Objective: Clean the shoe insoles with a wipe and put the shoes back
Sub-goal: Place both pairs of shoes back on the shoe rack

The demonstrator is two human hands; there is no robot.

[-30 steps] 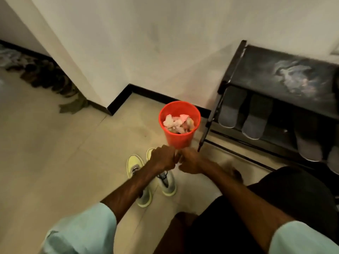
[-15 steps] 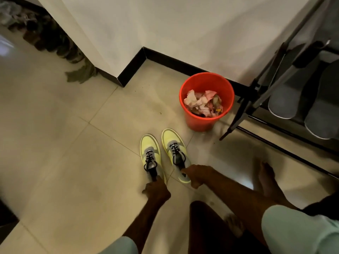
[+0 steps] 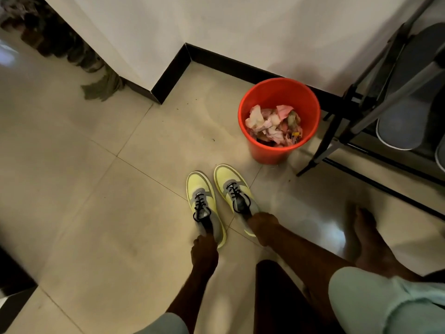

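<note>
Okay, left hand point(image 3: 204, 248): curled round left shoe point(image 3: 201, 198) heel
right hand point(image 3: 263, 226): same, right shoe point(image 3: 231, 185) heel
toes: 11 o'clock
rack point(image 3: 397, 97): your 2 o'clock

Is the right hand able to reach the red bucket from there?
Probably yes: only floor lies between the right hand and the red bucket, though that hand grips the right shoe at its heel.

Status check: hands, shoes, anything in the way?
Left hand grips left shoe at heel, right hand grips right shoe likewise. Both on floor. Red bucket just ahead.
</note>
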